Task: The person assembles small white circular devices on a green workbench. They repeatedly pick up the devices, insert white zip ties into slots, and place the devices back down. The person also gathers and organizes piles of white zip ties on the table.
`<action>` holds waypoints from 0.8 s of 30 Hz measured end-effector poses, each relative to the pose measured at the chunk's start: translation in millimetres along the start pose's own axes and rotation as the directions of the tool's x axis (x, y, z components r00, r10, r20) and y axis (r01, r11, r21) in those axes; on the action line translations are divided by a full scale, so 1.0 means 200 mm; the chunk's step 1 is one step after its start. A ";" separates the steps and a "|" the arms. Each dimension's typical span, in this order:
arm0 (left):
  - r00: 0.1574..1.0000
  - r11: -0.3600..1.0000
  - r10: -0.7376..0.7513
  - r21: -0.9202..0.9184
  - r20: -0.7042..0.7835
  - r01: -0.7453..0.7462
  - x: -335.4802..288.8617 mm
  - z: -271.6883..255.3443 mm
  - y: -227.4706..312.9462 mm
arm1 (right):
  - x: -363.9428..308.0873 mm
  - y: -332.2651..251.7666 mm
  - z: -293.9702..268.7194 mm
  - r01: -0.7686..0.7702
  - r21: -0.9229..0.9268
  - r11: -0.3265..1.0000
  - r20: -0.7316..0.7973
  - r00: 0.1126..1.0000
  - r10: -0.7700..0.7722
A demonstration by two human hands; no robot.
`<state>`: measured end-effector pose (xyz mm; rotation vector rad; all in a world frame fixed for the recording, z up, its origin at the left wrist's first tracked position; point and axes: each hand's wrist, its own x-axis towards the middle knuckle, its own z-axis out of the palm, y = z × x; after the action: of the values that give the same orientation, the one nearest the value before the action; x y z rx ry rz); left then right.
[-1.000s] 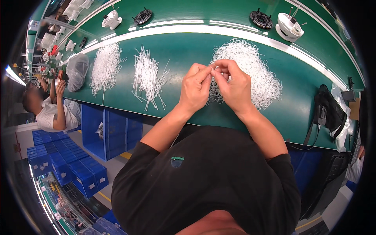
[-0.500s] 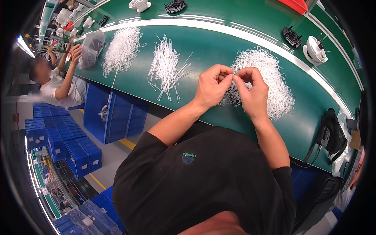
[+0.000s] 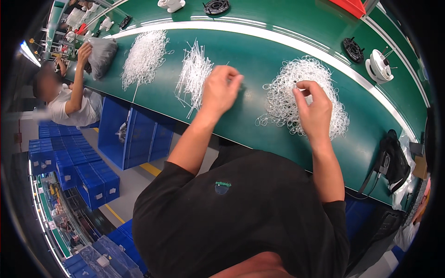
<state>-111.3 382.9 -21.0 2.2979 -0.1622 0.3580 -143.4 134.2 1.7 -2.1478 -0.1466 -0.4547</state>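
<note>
My left hand (image 3: 219,91) is over the right side of a heap of straight white cable ties (image 3: 194,67). Its thumb and index finger stand apart, and I see nothing between them. At the right, my right hand (image 3: 316,110) hovers over a bigger pile of white cable ties closed into loops (image 3: 282,99). Thumb and index finger curve toward each other there with a small gap between the tips; no held thing can be made out. Both heaps lie on the green tabletop (image 3: 250,125).
Farther left lies another heap of looped white ties (image 3: 144,58). A person in white (image 3: 74,104) handles a grey plastic bag (image 3: 102,55). Beyond the pale rail are black round parts (image 3: 353,49) and white housings (image 3: 379,66). A black bag (image 3: 388,160) lies right; blue bins (image 3: 134,134) stand below left.
My hands, together over the looped pile before, have parted. The left went left to the straight ties; the right shifted slightly right and down. The black and white parts beyond the rail slid right.
</note>
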 end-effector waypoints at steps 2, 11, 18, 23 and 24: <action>0.995 0.975 -0.095 0.200 -0.015 0.096 0.01 -0.10 -0.13 | 0.01 0.03 -0.02 0.003 -0.004 1.000 -0.025 1.000 -0.003; 0.968 0.900 -0.231 0.398 0.093 0.176 0.00 -0.12 -0.23 | 0.03 0.03 -0.01 0.046 0.038 0.998 0.022 0.999 -0.047; 0.993 0.966 0.118 0.228 0.018 -0.119 0.04 -0.13 0.02 | 0.04 -0.01 -0.02 0.318 -0.112 0.942 -0.107 0.938 -0.329; 0.922 0.957 0.286 -0.037 0.262 -0.286 0.02 -0.08 0.29 | 0.02 -0.05 0.04 0.487 -0.289 0.824 0.031 0.865 -0.500; 0.923 0.968 0.247 -0.106 0.296 -0.225 0.02 -0.06 0.32 | 0.01 -0.03 0.04 0.505 -0.270 0.819 0.039 0.856 -0.515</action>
<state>-125.6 348.5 33.1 2.2561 -0.6047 0.1088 -141.2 143.8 3.4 -2.3567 -0.6917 -0.8665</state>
